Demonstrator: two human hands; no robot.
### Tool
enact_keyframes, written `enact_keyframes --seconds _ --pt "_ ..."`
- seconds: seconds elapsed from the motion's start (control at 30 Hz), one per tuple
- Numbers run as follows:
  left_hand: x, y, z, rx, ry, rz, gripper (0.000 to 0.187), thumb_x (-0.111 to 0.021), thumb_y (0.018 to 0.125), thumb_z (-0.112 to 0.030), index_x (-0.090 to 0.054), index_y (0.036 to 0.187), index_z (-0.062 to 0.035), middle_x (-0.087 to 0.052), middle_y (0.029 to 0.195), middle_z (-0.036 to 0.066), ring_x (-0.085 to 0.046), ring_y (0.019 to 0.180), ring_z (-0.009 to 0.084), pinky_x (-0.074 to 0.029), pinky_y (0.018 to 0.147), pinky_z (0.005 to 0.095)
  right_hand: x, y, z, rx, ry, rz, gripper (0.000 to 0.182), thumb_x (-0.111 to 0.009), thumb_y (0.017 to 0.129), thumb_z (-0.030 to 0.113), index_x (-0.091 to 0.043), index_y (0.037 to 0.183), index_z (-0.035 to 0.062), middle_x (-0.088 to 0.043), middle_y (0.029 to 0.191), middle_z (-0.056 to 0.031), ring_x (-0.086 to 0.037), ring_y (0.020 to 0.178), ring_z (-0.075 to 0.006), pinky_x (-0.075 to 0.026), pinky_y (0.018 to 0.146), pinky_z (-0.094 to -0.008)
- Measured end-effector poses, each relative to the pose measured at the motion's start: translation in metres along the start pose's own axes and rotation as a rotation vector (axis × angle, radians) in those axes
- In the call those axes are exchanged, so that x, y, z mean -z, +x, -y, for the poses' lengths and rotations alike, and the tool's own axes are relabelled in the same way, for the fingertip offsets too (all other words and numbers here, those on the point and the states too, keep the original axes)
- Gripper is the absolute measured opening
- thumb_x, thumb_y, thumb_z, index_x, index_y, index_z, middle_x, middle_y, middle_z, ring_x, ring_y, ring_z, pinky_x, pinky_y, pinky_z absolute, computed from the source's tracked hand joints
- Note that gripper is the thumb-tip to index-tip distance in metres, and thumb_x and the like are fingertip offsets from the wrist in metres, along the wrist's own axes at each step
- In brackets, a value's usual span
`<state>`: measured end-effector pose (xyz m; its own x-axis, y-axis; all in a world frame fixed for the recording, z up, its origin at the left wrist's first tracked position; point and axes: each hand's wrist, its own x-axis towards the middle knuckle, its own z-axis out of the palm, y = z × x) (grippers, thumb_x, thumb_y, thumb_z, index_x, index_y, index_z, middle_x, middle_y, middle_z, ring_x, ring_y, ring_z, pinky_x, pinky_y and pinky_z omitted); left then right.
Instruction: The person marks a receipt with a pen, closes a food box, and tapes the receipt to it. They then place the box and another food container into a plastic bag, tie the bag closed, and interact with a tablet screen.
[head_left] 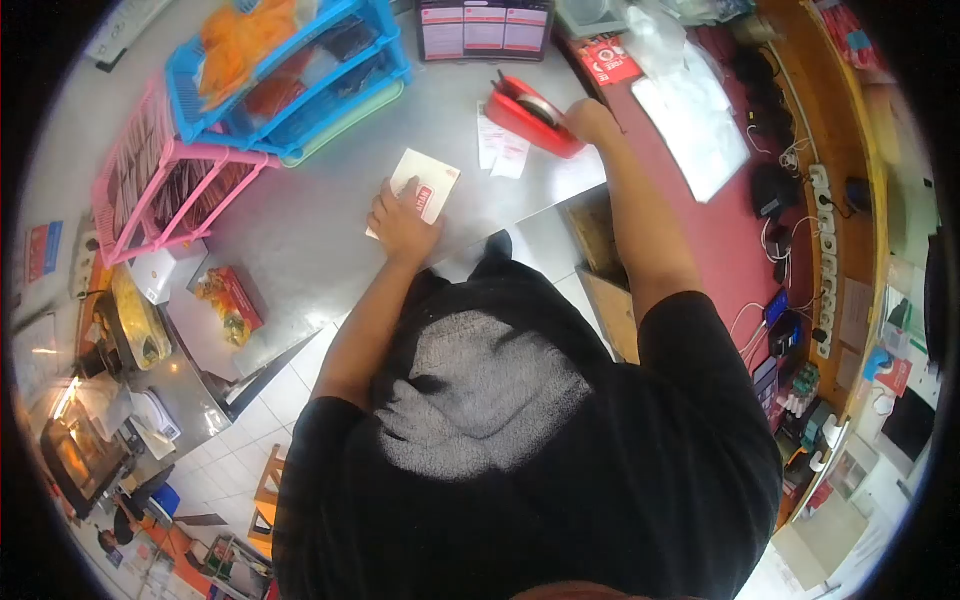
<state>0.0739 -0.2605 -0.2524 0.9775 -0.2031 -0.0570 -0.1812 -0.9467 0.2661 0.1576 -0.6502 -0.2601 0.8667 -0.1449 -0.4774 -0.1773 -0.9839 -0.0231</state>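
My left hand (403,227) is on a small cream-coloured box (436,178) with a red label, which lies on the metal tabletop. Its fingers spread over the left side of the box, and the thumb side rests near the right edge. Farther out, a red tape dispenser (520,122) with a roll in it stands at an angle. At its right end is my right hand (590,122), closed, its fingertips mostly hidden; I cannot tell whether it holds the dispenser or the tape. Printed paper slips (508,158) lie partly under the dispenser.
A screen (484,32) stands at the back. Left of it are a blue tiered tray (300,120) and a pink rack (210,212) of packets. White plastic sheets (692,125) cover part of a red surface on the right, beside cables and a power strip (822,250).
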Motion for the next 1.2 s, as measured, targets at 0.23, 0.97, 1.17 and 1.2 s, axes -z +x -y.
enact_keyframes --seconds 0.23,0.97,1.17,1.2 --pt "-0.010 0.003 -0.033 0.135 0.020 0.017 0.085 -0.079 0.067 -0.046 -0.045 0.140 -0.0222 -0.030 0.147 0.019 -0.033 0.130 0.0398 -0.028 0.104 0.0541 0.004 -0.077 -0.055 -0.010 0.369 -0.243 0.032 -0.068 0.083 0.034 -0.072 0.084 0.0017 -0.068 0.093 -0.0226 -0.065 0.087 -0.0407 -0.050 0.078 -0.0477" --pt "-0.009 0.007 -0.025 0.335 -0.734 0.090 0.099 -0.081 0.063 -0.027 -0.030 0.145 -0.0066 -0.038 0.142 0.024 -0.038 0.131 0.0401 -0.035 0.105 0.0544 -0.055 -0.086 0.175 0.291 0.985 -0.066 0.044 -0.079 0.072 0.043 -0.059 0.075 0.0048 -0.063 0.073 -0.0155 -0.062 0.071 -0.0330 -0.047 0.063 -0.0422" --pt "-0.015 0.011 0.035 -0.097 -0.611 0.178 0.101 -0.085 0.060 -0.023 -0.033 0.144 -0.0043 -0.041 0.142 0.024 -0.038 0.135 0.0366 -0.031 0.111 0.0498 -0.082 -0.082 0.130 0.559 0.868 -0.159 0.041 -0.083 0.070 0.029 -0.058 0.092 0.0047 -0.061 0.080 -0.0137 -0.060 0.076 -0.0319 -0.048 0.069 -0.0401" --pt "-0.001 0.011 0.025 -0.163 -0.374 0.217 0.097 -0.084 0.062 -0.024 -0.034 0.144 -0.0051 -0.038 0.143 0.024 -0.038 0.135 0.0357 -0.030 0.111 0.0507 -0.090 -0.086 0.120 0.630 0.808 -0.295 0.041 -0.082 0.070 0.026 -0.058 0.095 0.0046 -0.061 0.083 -0.0143 -0.059 0.080 -0.0318 -0.047 0.072 -0.0408"
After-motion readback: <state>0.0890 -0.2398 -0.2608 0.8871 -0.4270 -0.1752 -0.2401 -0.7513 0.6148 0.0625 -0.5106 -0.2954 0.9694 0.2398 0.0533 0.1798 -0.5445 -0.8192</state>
